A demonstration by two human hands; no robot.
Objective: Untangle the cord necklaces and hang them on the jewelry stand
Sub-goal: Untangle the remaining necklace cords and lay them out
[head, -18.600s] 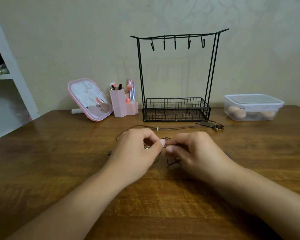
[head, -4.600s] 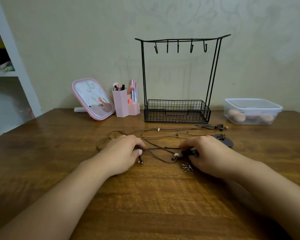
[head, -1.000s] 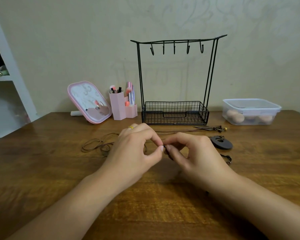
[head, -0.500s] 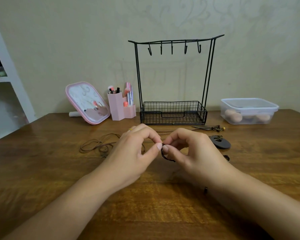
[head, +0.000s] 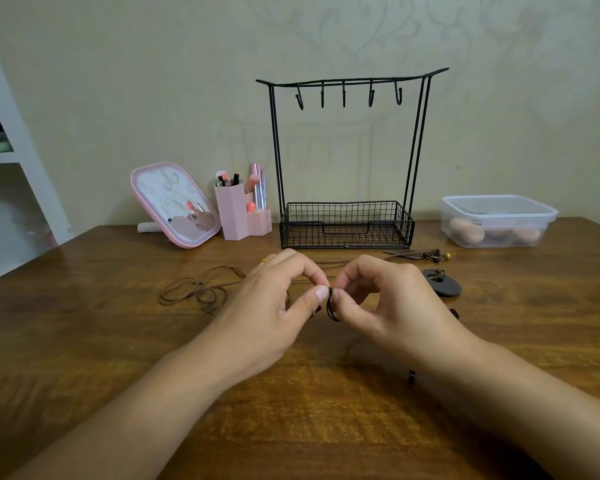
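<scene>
My left hand [head: 274, 306] and my right hand [head: 388, 303] meet just above the wooden table [head: 84, 341], each pinching the same dark cord [head: 331, 306] between thumb and forefinger; a small loop of it hangs below the fingertips. Brown cord necklaces [head: 194, 289] lie coiled on the table left of my hands. A round dark pendant [head: 442, 284] lies to the right, and another pendant cluster [head: 426, 254] sits behind it. The black wire jewelry stand [head: 347, 161] stands at the back centre, its five hooks bare.
A pink mirror [head: 175, 204] and a pink brush holder [head: 239, 213] stand left of the stand. A clear lidded box [head: 497, 220] with round sponges sits at the back right. A white shelf [head: 11, 150] rises at the far left.
My fingertips have stayed together on the dark cord, shifting only slightly; the small loop under them shows more clearly now. The brown cords and pendants lie as before.
</scene>
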